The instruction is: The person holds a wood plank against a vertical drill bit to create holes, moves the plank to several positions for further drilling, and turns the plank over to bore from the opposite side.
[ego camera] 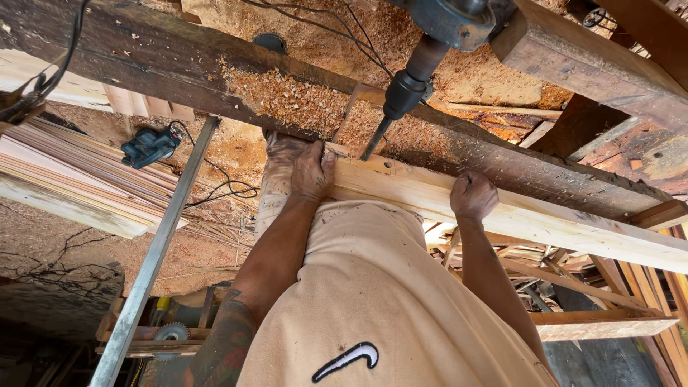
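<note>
A long, pale, freshly cut wooden beam [516,215] with square edges lies across a dark, sawdust-strewn surface [179,61], running from centre to the right edge. The left hand [312,172] presses flat over the beam's near end, fingers curled over its edge. The right hand [473,195] is clamped around its lower edge, well apart from the left. A drill bit [374,140] of a mounted boring machine [430,43] touches the beam's top just beside the left hand.

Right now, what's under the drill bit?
The drill bit points at the pale wooden plank, held by the left hand and right hand. The plank covers what lies beneath it.
</note>
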